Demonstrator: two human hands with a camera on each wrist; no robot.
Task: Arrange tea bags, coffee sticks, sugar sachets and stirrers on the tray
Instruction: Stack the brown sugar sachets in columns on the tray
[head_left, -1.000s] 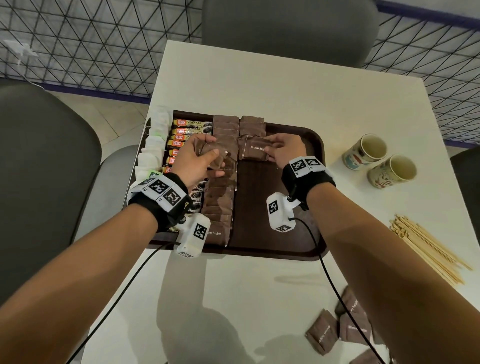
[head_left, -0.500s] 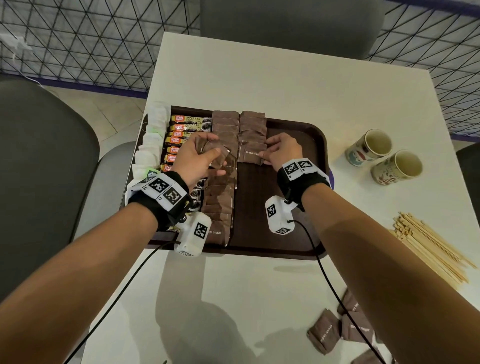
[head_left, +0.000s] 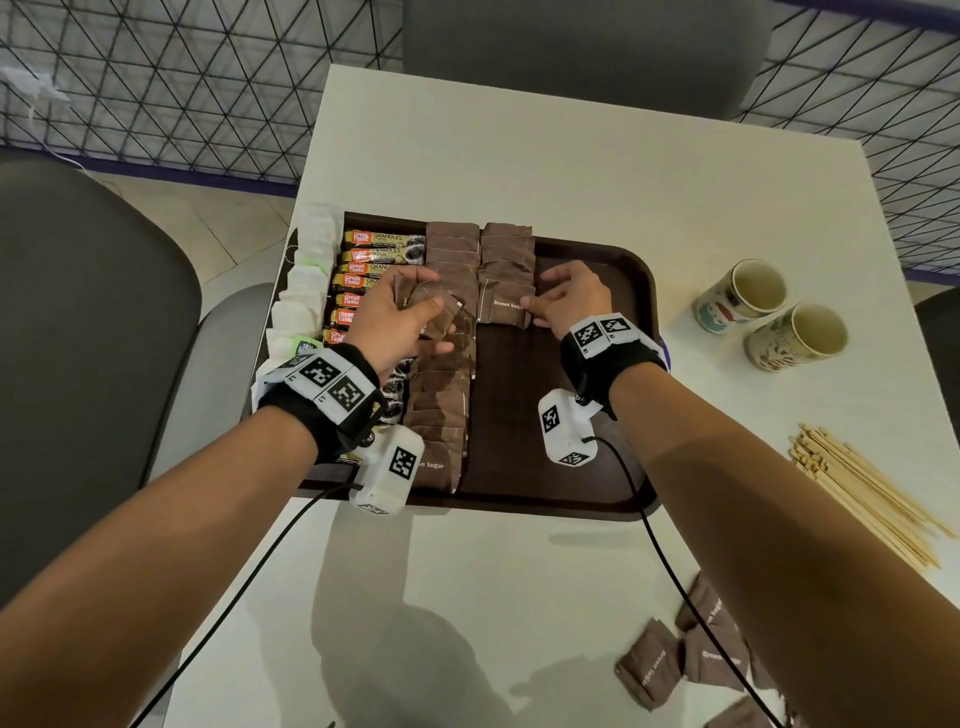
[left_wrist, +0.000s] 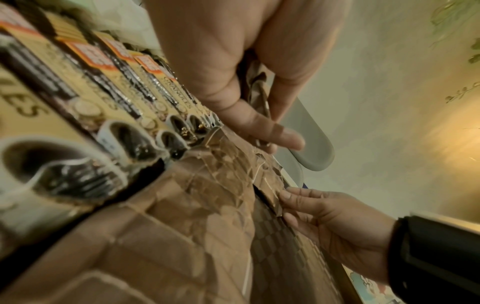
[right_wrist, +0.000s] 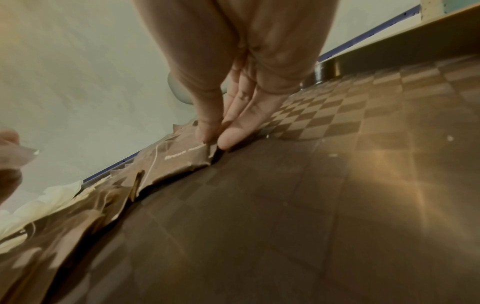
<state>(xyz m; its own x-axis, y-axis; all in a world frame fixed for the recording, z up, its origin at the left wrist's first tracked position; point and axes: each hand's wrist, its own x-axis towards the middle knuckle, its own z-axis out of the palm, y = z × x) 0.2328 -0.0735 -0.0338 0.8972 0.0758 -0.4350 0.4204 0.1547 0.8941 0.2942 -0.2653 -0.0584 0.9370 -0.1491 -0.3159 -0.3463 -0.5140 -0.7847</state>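
Note:
A dark brown tray (head_left: 587, 499) holds white tea bags (head_left: 306, 280) along its left edge, then a row of coffee sticks (head_left: 382, 244), then two columns of brown sugar sachets (head_left: 452, 239). My left hand (head_left: 400, 312) hovers over the first sachet column and grips a small stack of brown sachets (head_left: 434, 312), seen edge-on in the left wrist view (left_wrist: 255, 86). My right hand (head_left: 563, 301) touches the right edge of the nearest sachet (head_left: 504, 306) of the second column with straight fingers (right_wrist: 231, 135). Wooden stirrers (head_left: 862, 488) lie on the table at the right.
Two paper cups (head_left: 748, 291) (head_left: 800, 338) stand to the right of the tray. Several loose brown sachets (head_left: 691, 654) lie on the white table (head_left: 519, 156) near its front right. Grey chairs stand at the left and at the far side. Cables trail from both wrists.
The right hand has slid slightly right along the sachet's edge and its fingers have straightened. The left hand keeps its stack in about the same place.

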